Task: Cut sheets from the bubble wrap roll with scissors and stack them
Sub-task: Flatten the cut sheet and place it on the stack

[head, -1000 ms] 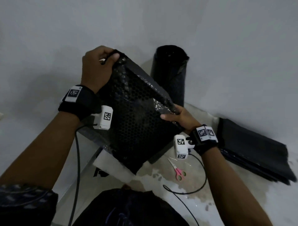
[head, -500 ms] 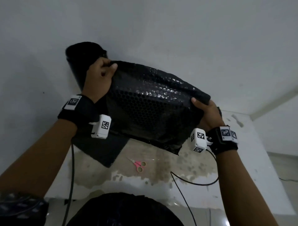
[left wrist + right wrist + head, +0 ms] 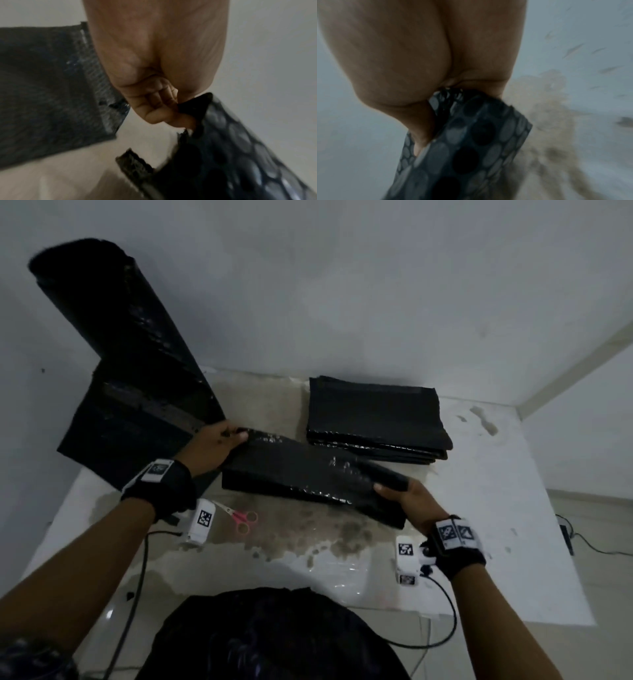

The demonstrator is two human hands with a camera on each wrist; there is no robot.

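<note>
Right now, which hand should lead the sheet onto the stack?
Right hand, probably: it grips the sheet end nearer the stack. The left hand grips the far end, beside the roll.

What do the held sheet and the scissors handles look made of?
Held sheet: black plastic bubble wrap, glossy; round bubbles show in the right wrist view. Scissors: handles look like pink plastic, smooth; blades too small to judge.

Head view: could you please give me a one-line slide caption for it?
Both hands hold a cut sheet near the stack; scissors lie beside the roll.
</note>
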